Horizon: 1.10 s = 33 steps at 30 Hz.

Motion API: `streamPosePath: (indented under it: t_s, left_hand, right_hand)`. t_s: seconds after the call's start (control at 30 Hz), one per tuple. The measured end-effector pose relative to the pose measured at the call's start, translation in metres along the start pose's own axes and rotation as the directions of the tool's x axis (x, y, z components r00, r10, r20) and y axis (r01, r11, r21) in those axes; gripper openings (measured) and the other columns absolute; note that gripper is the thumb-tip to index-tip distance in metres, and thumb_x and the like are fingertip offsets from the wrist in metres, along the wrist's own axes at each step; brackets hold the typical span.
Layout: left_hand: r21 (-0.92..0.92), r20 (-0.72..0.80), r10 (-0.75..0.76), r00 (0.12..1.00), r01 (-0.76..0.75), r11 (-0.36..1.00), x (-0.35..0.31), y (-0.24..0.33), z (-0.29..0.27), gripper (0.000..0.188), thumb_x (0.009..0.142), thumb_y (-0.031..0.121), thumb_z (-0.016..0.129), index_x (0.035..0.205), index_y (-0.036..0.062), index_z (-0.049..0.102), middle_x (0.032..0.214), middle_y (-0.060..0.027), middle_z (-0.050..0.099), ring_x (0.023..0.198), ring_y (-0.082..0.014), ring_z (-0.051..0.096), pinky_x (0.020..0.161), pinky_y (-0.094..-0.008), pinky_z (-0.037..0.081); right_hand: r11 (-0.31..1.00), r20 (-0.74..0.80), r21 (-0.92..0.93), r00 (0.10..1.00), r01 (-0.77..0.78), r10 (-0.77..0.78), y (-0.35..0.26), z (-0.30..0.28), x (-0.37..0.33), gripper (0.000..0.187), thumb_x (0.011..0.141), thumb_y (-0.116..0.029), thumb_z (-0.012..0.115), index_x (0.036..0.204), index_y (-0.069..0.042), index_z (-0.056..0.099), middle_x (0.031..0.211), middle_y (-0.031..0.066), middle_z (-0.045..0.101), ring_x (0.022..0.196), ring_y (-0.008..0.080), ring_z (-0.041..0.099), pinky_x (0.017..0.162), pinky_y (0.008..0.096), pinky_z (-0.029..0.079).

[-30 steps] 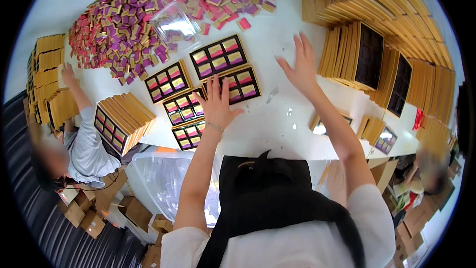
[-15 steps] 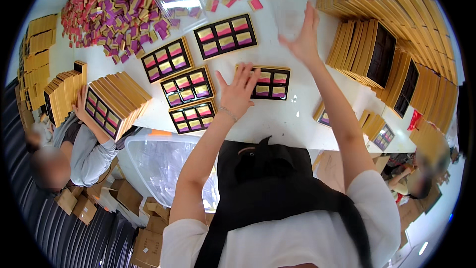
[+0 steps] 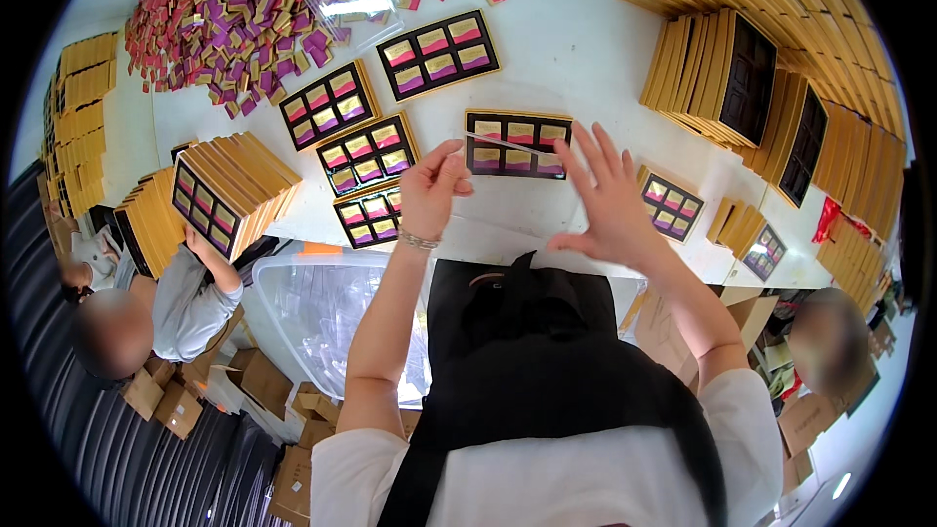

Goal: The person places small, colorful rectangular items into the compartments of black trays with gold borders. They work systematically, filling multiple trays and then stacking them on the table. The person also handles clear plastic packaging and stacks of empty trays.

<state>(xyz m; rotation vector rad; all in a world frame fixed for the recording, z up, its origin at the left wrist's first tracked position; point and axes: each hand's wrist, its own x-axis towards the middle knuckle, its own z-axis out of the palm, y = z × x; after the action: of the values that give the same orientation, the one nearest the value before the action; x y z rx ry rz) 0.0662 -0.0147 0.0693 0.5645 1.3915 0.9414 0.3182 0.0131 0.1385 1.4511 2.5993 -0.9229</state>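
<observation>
**One six-compartment black tray with gold edging (image 3: 519,117) is lying crosswise just ahead of my grip**

My bare left hand (image 3: 436,190) is curling in, fingertips drawn together, and as far as I can see I am pinching the left end of a thin, clear plastic piece (image 3: 508,143). My bare right hand (image 3: 615,190) is standing apart, fingers and thumb spread wide, clamping nothing that I can make out.

The tray is resting ahead and to the right of my left-hand pinch, ahead and to the left of my right palm. Its long axis is running left to right, from one grip toward the other. The clear piece is stretching the same way, but its visible edge is slanting, the right end lying nearer to me, so it is not lining up with the tray's long sides.

My right fingertips are overlapping the tray's right short end in view, while my left ones are sitting just beside its left end; I am judging the right hand nearer. How high each is hovering, I cannot tell.

Six rectangular gold, pink and purple pieces (image 3: 520,131) are filling the tray. Four matching filled trays (image 3: 436,54) are lying left of and ahead of my left hand.
</observation>
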Motion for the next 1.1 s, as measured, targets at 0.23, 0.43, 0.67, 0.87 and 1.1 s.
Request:
streamPosePath:
  t_s: [0.23,0.43,0.67,0.87,1.1]
  left_hand:
    - [0.547,-0.072,0.452,0.889,-0.344,0.763,0.034,-0.046,0.019,0.039,0.098,0.024,0.052,0.122,-0.0059,0.058,0.096,-0.0117,0.066,0.081,-0.0211,0.063,0.077,-0.0294,0.05]
    - [0.549,-0.194,0.24,0.951,-0.098,0.83,0.059,-0.086,0.001,0.043,0.099,0.037,0.045,0.121,0.0029,0.062,0.112,-0.0187,0.064,0.097,-0.0291,0.065,0.085,-0.0349,0.05]
    - [0.517,-0.161,0.274,0.948,-0.155,0.842,0.056,-0.073,0.011,0.032,0.093,0.022,0.059,0.119,0.0037,0.063,0.11,-0.0139,0.063,0.093,-0.0224,0.066,0.081,-0.0319,0.053]
    - [0.476,-0.215,0.226,0.95,-0.1,0.874,0.064,-0.071,0.007,0.031,0.087,0.019,0.066,0.113,0.0028,0.066,0.099,-0.0108,0.066,0.088,-0.019,0.067,0.081,-0.0295,0.053]
    - [0.537,-0.231,0.252,0.94,-0.093,0.839,0.068,-0.061,0.01,0.032,0.086,0.023,0.068,0.11,0.002,0.068,0.097,-0.0109,0.07,0.087,-0.0176,0.068,0.079,-0.0296,0.052]
  right_hand:
    - [1.0,-0.108,0.007,0.994,-0.026,0.026,0.03,0.082,0.023,0.11,0.056,-0.026,0.085,0.149,-0.018,0.026,0.143,0.0211,0.028,0.135,0.0396,0.027,0.096,0.0624,0.038]
    - [0.995,-0.04,-0.102,0.999,-0.002,-0.002,0.044,0.097,0.046,0.112,0.055,-0.028,0.088,0.148,-0.018,0.026,0.141,0.0185,0.029,0.134,0.0387,0.028,0.102,0.0631,0.034]
    - [0.98,0.0,-0.198,1.0,0.028,-0.029,0.043,0.099,0.06,0.112,0.055,-0.029,0.088,0.148,-0.022,0.026,0.142,0.0163,0.029,0.134,0.0363,0.029,0.101,0.0661,0.033]
    - [0.983,0.022,-0.178,0.999,0.044,-0.041,0.051,0.095,0.07,0.111,0.054,-0.026,0.088,0.148,-0.023,0.027,0.143,0.0158,0.03,0.134,0.0356,0.028,0.103,0.0666,0.029]
    - [0.993,0.04,-0.1,0.997,0.066,-0.062,0.062,0.095,0.075,0.11,0.056,-0.027,0.087,0.148,-0.02,0.026,0.145,0.0164,0.028,0.136,0.0362,0.025,0.106,0.0674,0.023]
